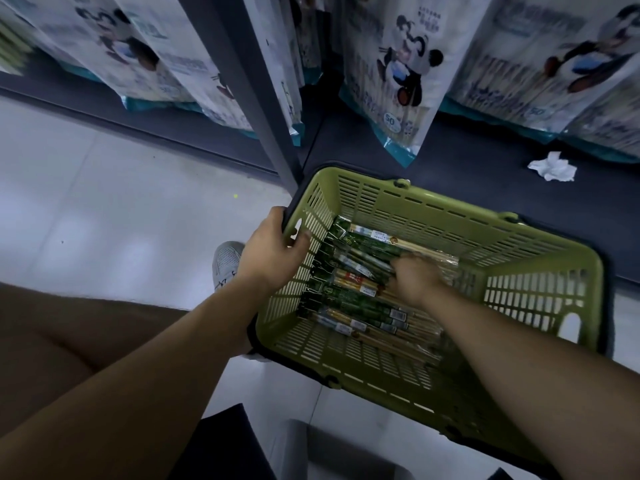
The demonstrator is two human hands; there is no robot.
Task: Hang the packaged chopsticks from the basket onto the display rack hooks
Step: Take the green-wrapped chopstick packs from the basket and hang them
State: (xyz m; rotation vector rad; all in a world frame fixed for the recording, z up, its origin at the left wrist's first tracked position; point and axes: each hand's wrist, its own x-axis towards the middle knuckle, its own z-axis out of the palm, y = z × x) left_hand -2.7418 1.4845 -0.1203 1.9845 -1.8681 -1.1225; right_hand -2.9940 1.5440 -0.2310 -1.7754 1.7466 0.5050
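**Green slatted basket [540, 244] containing packaged chopsticks [360, 245].**
At least six packs lie flat and overlapping on the floor of the one basket. The left hand [273, 251] grips the basket's end rim. The right hand [415, 277] has its fingers curled onto the packs, but whether it grasps one cannot be told. One crumpled tissue [552, 167] lies on the dark shelf [485, 161] beyond.

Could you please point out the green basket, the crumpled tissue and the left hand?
green basket [450, 220], head view, far slotted wall.
crumpled tissue [553, 167], head view, its middle.
left hand [270, 251], head view, back of the hand.
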